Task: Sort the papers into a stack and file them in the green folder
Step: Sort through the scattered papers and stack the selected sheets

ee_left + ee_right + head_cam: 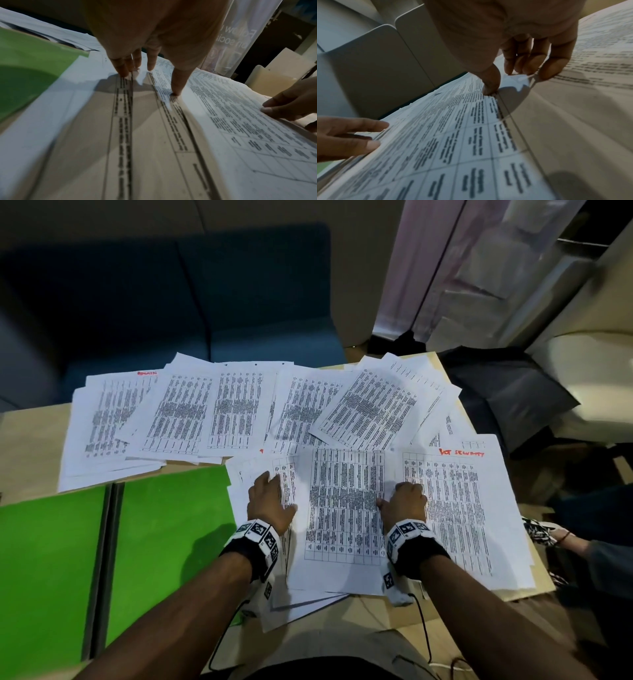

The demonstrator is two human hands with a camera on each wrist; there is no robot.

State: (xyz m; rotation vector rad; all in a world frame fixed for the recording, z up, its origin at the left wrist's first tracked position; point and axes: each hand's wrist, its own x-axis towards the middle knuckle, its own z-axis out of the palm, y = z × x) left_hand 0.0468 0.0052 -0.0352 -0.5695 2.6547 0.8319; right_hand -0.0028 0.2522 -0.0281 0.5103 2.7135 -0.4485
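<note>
Many printed table sheets [212, 409] lie fanned over the far half of the wooden table. The green folder [154, 525] [34, 65] lies open at the near left. One central sheet [344, 508] [231, 108] [445, 135] tops a loose pile in front of me. My left hand [274, 491] [150, 83] rests on the papers at that sheet's left edge, fingers straight and thumb pressing down. My right hand [399, 496] [513, 82] is at its right edge, thumb on the edge. Its bent fingertips touch the neighbouring sheet with red writing [455, 508].
A blue sofa [205, 302] stands beyond the table's far edge. A dark bag or garment [507, 392] lies off the far right corner. A thin black cable [424, 628] runs along the near edge. Bare table [30, 440] shows at the far left.
</note>
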